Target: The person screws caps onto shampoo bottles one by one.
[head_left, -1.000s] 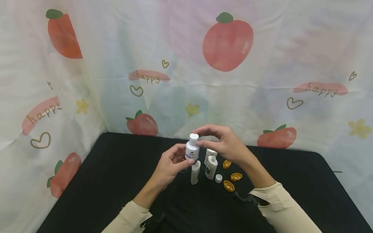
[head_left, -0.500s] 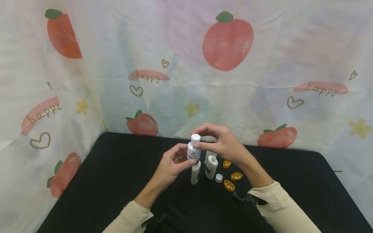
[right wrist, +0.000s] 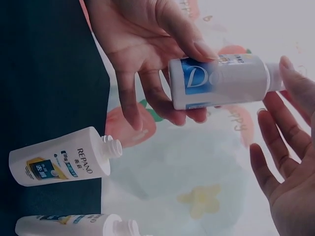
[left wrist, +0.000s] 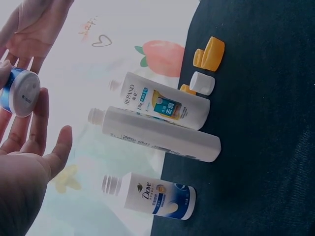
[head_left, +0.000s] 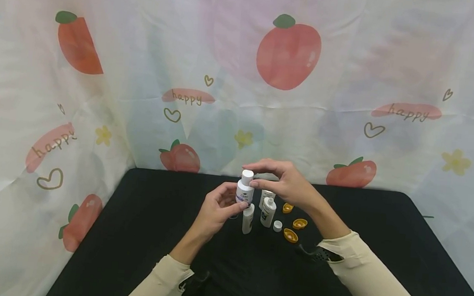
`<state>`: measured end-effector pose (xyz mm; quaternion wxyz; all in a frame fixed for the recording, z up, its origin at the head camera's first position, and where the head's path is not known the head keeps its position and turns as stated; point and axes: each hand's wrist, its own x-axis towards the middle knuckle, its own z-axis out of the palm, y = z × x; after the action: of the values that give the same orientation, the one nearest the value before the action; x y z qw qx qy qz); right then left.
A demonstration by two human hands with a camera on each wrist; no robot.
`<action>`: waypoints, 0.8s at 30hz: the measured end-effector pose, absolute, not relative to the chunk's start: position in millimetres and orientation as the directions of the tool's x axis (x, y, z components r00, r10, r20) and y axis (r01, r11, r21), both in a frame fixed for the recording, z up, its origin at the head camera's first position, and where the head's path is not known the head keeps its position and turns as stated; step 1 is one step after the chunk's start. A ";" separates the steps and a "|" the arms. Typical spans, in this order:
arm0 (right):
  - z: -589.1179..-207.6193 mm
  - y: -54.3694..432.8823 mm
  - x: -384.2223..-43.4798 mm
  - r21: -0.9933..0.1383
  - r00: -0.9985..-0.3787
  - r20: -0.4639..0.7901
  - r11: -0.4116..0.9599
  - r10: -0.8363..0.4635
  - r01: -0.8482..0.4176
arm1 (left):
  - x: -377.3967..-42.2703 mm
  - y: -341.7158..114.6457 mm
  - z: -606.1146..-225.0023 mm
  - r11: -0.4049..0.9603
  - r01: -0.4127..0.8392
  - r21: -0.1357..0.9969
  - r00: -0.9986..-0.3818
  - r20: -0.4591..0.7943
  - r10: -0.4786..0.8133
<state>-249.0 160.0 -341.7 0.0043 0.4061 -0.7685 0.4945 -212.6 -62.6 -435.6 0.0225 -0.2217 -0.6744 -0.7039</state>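
Note:
My left hand (head_left: 216, 207) holds a small white Dove bottle (head_left: 244, 193) up above the table, thumb and fingers round its lower body. In the right wrist view its blue label (right wrist: 197, 78) faces the camera. On top is a white cap (head_left: 247, 176), which my right hand (head_left: 284, 182) pinches between thumb and fingers. Below stand two white REPAND bottles (left wrist: 165, 101) with bare threaded necks. Another Dove bottle (left wrist: 157, 196), also uncapped, stands apart from them in the left wrist view; my left hand mostly hides it in the head view.
A loose white cap (head_left: 277, 226) lies right of the standing bottles. Three yellow boat-shaped pieces (head_left: 291, 236) are scattered beside it on the black table (head_left: 162, 226). Behind the table hangs a fruit-printed curtain (head_left: 283, 119).
The held bottle sways slightly right, then back a little. My right fingertips shift around its cap. The standing bottles and yellow pieces stay put.

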 end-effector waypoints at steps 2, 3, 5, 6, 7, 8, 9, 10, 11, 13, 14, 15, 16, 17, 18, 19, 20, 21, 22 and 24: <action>-341.2 161.6 -248.8 -0.758 -0.673 0.407 0.184 -0.617 -0.626 | -212.3 -62.8 -435.0 -0.090 0.327 0.941 -0.902 0.339 0.266; -340.9 162.4 -248.7 -0.760 -0.677 0.405 0.186 -0.615 -0.623 | -212.2 -62.9 -434.6 -0.092 0.326 0.941 -0.903 0.338 0.266; -340.8 163.7 -248.6 -0.763 -0.680 0.404 0.185 -0.612 -0.620 | -211.9 -63.0 -433.8 -0.099 0.324 0.941 -0.902 0.339 0.266; -340.8 164.1 -248.5 -0.764 -0.681 0.406 0.183 -0.610 -0.619 | -211.9 -63.0 -433.6 -0.103 0.324 0.940 -0.902 0.340 0.266; -340.9 164.4 -248.7 -0.765 -0.681 0.409 0.179 -0.608 -0.619 | -211.8 -63.1 -433.5 -0.104 0.324 0.940 -0.902 0.340 0.265; -341.1 164.4 -248.9 -0.766 -0.681 0.413 0.174 -0.605 -0.619 | -211.9 -63.0 -433.6 -0.104 0.325 0.940 -0.902 0.341 0.266; -341.3 164.2 -249.0 -0.766 -0.681 0.418 0.170 -0.602 -0.620 | -212.0 -63.0 -433.8 -0.105 0.327 0.939 -0.900 0.343 0.268; -341.7 163.9 -249.3 -0.765 -0.681 0.423 0.168 -0.598 -0.622 | -212.3 -62.7 -434.1 -0.106 0.329 0.939 -0.899 0.345 0.268; -341.9 163.3 -249.5 -0.764 -0.680 0.429 0.163 -0.595 -0.624 | -212.6 -62.5 -434.6 -0.105 0.330 0.938 -0.899 0.346 0.268; -342.2 161.9 -249.7 -0.764 -0.681 0.437 0.157 -0.588 -0.626 | -213.4 -62.0 -435.7 -0.101 0.336 0.936 -0.897 0.351 0.268; -342.2 161.1 -249.6 -0.763 -0.681 0.441 0.155 -0.585 -0.628 | -213.6 -61.7 -436.0 -0.102 0.338 0.936 -0.896 0.353 0.268; -342.1 160.4 -249.4 -0.763 -0.680 0.444 0.153 -0.583 -0.629 | -213.6 -61.5 -436.0 -0.103 0.341 0.935 -0.895 0.356 0.268; -342.0 159.9 -249.3 -0.762 -0.680 0.446 0.151 -0.582 -0.630 | -213.6 -61.2 -436.0 -0.104 0.343 0.934 -0.894 0.359 0.267; -342.0 159.3 -249.2 -0.762 -0.678 0.448 0.148 -0.582 -0.631 | -213.6 -61.0 -435.8 -0.104 0.345 0.933 -0.894 0.360 0.268; -342.0 159.0 -249.0 -0.761 -0.678 0.450 0.148 -0.582 -0.632 | -213.7 -60.7 -435.7 -0.106 0.347 0.932 -0.892 0.362 0.269; -341.9 158.5 -249.0 -0.760 -0.675 0.452 0.145 -0.583 -0.634 | -213.5 -60.5 -435.2 -0.107 0.348 0.931 -0.891 0.364 0.271; -341.9 158.1 -249.0 -0.759 -0.674 0.453 0.144 -0.583 -0.635 | -213.4 -60.3 -434.8 -0.107 0.349 0.931 -0.890 0.365 0.274; -341.8 157.6 -249.1 -0.758 -0.673 0.454 0.144 -0.585 -0.636 | -213.4 -60.1 -434.5 -0.106 0.350 0.931 -0.889 0.365 0.276; -341.9 157.1 -249.4 -0.758 -0.671 0.453 0.143 -0.586 -0.637 | -213.4 -59.9 -434.4 -0.105 0.350 0.931 -0.888 0.366 0.279; -342.1 156.3 -249.9 -0.759 -0.668 0.450 0.140 -0.593 -0.636 | -213.3 -59.7 -434.1 -0.101 0.349 0.932 -0.888 0.363 0.283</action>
<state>-249.9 156.3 -342.1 0.0210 0.4069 -0.7546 0.5143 -213.3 -59.7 -434.1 0.0233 -0.2359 -0.6699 -0.7036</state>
